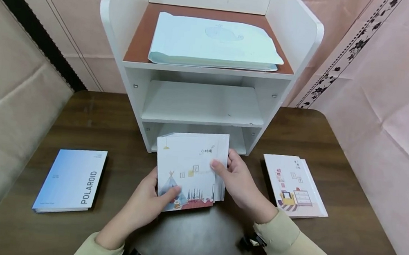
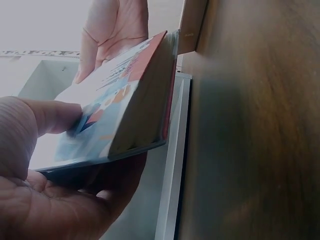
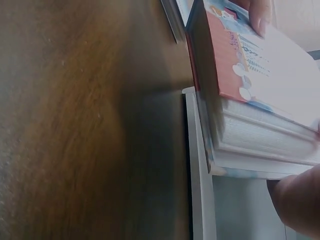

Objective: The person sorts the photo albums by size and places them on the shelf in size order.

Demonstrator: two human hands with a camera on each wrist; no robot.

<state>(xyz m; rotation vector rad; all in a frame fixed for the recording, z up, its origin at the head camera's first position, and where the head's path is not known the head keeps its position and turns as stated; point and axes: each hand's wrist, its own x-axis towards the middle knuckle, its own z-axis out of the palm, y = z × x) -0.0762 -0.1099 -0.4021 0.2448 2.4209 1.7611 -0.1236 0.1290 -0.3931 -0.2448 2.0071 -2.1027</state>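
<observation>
Both hands hold a thick white book [image 1: 187, 171] in front of the small shelf, its cover drawn with a blue tent, small frames and a red strip along the bottom. My left hand [image 1: 149, 202] grips the lower left corner, thumb on the cover and fingers underneath. At the right side edge, my right hand [image 1: 241, 184] grips it with the thumb on top. In the right wrist view, page edges show below the front cover of the book [image 3: 265, 130]. The left wrist view has the book [image 2: 117, 107] tilted above the table, with the left fingers behind it.
A white shelf unit [image 1: 205, 103] stands at the back; a pale blue whale-print packet [image 1: 216, 42] lies on its top board. On the brown table [image 1: 193, 241], a blue POLAROID book [image 1: 70, 180] lies left and another white illustrated book [image 1: 293, 185] lies right. Pink cloth [image 1: 392, 100] hangs around.
</observation>
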